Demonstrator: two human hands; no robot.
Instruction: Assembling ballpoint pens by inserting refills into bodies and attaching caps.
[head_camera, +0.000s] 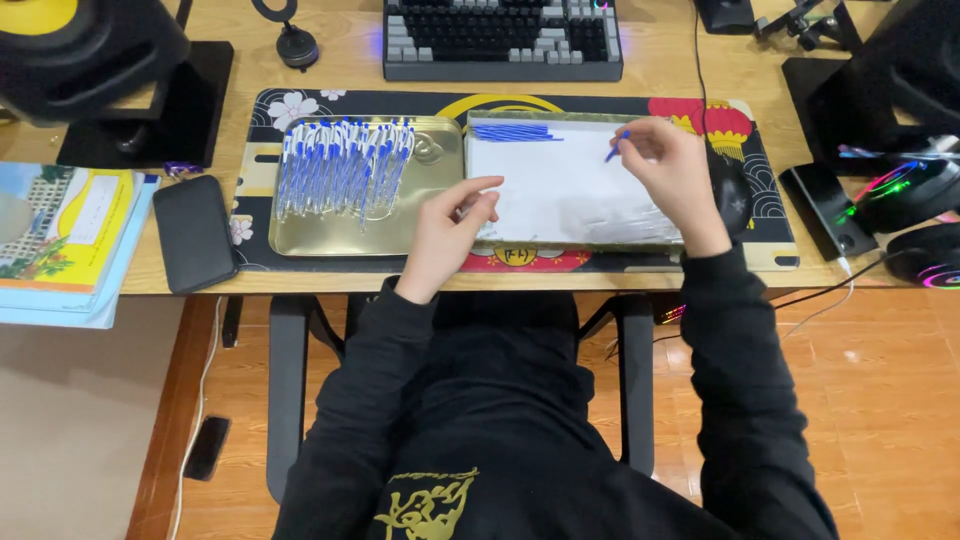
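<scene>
Right hand (668, 160): I'm pinching a blue refill (616, 147) between my fingers, above the foil tray (570, 200).
Left hand (452, 222): fingers curling loosely, holding nothing I can make out.
Handling: light, thin, slippery, I judge; gripping mid-shaft.

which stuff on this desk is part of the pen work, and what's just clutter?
In use:
right hand pinching a blue refill
left hand
gold tray of pens
white-lined tray with laid refills

Lying about:
keyboard
black case
books
headset
</scene>
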